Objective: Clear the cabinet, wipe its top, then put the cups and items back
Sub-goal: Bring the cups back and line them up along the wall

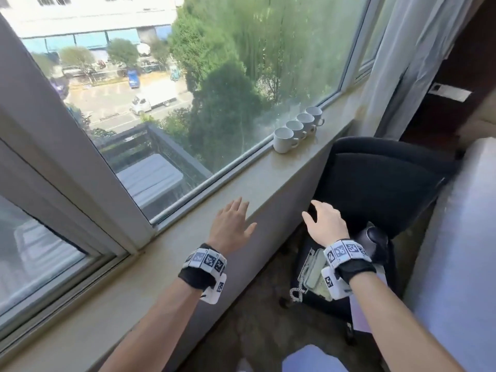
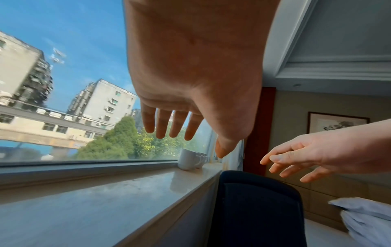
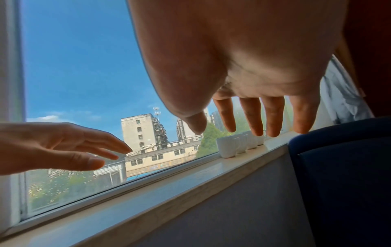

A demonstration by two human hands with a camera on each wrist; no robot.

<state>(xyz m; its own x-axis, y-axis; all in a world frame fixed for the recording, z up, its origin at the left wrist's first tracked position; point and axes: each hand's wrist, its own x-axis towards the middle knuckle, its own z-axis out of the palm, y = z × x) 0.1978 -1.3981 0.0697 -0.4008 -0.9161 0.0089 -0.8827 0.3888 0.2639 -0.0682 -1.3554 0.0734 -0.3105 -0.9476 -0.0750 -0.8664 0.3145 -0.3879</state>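
Note:
Several white cups stand in a row on the beige window sill, close to the glass; they also show as cups and cups. My left hand hovers over the sill's front edge, fingers straight and spread, holding nothing. My right hand hangs over the dark chair, fingers relaxed and empty. Both hands are well short of the cups. On the chair seat below my right wrist lie a telephone with a coiled cord and a dark kettle.
A large window runs behind the sill. A curtain hangs at the right end. A bed with pale sheets sits on the right. Carpet floor lies between the wall and the chair.

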